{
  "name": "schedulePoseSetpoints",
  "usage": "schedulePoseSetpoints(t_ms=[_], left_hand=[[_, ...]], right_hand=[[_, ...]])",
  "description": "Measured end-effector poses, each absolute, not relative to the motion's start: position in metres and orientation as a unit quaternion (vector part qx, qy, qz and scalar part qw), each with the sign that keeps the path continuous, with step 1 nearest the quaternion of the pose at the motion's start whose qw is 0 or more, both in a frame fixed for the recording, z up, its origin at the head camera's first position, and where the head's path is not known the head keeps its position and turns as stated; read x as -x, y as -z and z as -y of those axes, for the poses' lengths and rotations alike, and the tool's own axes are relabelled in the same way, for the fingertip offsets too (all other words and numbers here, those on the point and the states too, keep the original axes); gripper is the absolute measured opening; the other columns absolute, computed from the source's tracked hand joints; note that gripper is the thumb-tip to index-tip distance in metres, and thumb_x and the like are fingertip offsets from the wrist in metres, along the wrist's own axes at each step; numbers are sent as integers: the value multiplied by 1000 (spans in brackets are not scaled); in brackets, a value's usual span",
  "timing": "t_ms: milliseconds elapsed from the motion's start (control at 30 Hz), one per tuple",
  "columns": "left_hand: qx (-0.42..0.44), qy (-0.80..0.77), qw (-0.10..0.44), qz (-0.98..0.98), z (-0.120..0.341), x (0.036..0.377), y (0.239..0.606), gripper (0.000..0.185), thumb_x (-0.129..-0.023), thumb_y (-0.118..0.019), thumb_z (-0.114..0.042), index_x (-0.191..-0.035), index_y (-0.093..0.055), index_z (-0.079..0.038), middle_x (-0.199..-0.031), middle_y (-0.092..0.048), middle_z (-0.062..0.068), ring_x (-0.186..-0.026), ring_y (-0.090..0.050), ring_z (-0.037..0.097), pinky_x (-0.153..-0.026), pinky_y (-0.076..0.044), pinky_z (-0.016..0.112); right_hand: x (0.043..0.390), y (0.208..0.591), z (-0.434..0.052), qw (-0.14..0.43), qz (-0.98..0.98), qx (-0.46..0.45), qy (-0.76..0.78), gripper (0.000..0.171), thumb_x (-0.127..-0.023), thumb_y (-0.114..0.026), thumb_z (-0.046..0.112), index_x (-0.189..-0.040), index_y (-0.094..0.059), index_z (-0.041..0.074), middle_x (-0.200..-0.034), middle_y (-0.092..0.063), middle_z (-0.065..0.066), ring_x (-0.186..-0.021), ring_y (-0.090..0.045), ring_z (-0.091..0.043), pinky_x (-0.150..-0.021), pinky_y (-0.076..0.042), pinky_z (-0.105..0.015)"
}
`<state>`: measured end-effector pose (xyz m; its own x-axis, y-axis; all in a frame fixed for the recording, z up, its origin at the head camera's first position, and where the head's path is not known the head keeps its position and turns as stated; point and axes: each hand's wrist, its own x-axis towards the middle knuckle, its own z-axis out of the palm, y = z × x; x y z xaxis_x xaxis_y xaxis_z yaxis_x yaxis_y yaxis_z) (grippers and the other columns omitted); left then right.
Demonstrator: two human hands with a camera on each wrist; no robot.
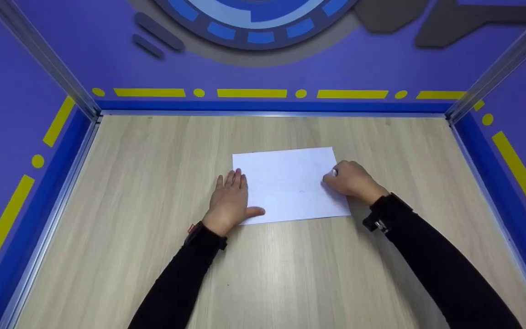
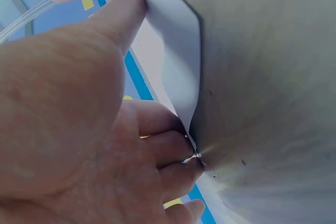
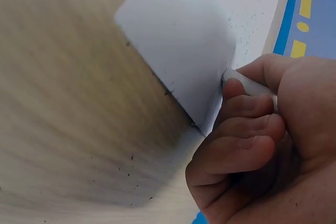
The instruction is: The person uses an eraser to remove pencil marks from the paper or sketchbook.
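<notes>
A white sheet of paper (image 1: 286, 183) lies on the wooden table, with faint grey marks on it. My left hand (image 1: 229, 201) rests flat over its left edge, fingers straight and thumb spread onto the lower corner. At the right edge of the sheet, my right hand (image 1: 352, 180) pinches a small white eraser (image 3: 247, 85) between thumb and fingers, its end against the paper. The other fingers of that hand curl into the palm in the right wrist view. Most of the eraser is hidden by the hand in the head view.
Dark crumbs are scattered over the paper and the table (image 3: 79, 103) in the right wrist view. Blue panels with yellow marks (image 1: 251, 93) stand at the back and both sides, joined by metal rails. Wooden tabletop surrounds the sheet.
</notes>
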<state>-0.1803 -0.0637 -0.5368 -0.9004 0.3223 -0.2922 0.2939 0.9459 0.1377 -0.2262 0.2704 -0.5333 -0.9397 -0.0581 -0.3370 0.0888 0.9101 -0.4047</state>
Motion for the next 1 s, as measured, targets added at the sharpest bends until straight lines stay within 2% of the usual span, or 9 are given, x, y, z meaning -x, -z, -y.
schedulePoseSetpoints(t_ms=[133, 300, 567, 800, 933, 1000], left_hand=[[-156, -47, 159, -974, 63, 180, 537, 116, -80, -59, -76, -156, -21, 4, -165, -15, 23, -156, -13, 35, -126, -11, 53], [-157, -44, 154, -974, 62, 180, 536, 116, -80, -59, -77, -156, -22, 4, -165, -16, 23, -155, -14, 36, -126, -12, 54], [-158, -40, 156, -974, 63, 179, 535, 117, -80, -58, -77, -156, -21, 4, -165, -15, 23, -155, -13, 36, -126, -11, 54], [-155, -36, 164, -974, 63, 181, 536, 117, -81, -57, -78, -156, -20, 3, -166, -14, 22, -156, -12, 35, -126, -10, 53], [-157, -35, 162, -974, 63, 181, 537, 117, -80, -57, -78, -156, -20, 4, -166, -14, 23, -156, -12, 35, -126, -10, 54], [-157, -34, 158, -974, 64, 181, 538, 118, -80, -58, -78, -156, -20, 4, -165, -15, 23, -156, -13, 36, -126, -10, 54]], right_hand=[[227, 532, -274, 196, -953, -17, 230, 43, -91, -55, 42, -59, -42, 17, -58, -39, 3, -54, -42, -16, -47, -33, -28], [229, 526, -273, 219, -939, -29, 265, 49, -95, -52, 54, -63, -49, 16, -58, -43, 4, -53, -43, -14, -47, -34, -27], [232, 519, -245, 233, -937, -5, 260, 44, -95, -53, 47, -66, -59, 15, -60, -45, 3, -58, -46, -15, -51, -37, -29], [237, 518, -206, 222, -946, 31, 235, 41, -92, -51, 41, -59, -45, 16, -66, -48, -1, -61, -47, -19, -57, -38, -32], [239, 518, -181, 223, -948, 60, 217, 38, -92, -52, 40, -62, -51, 16, -73, -56, -4, -64, -51, -20, -60, -41, -32], [240, 518, -169, 222, -949, 71, 211, 38, -90, -55, 40, -60, -52, 17, -68, -55, -2, -62, -51, -19, -59, -42, -32]])
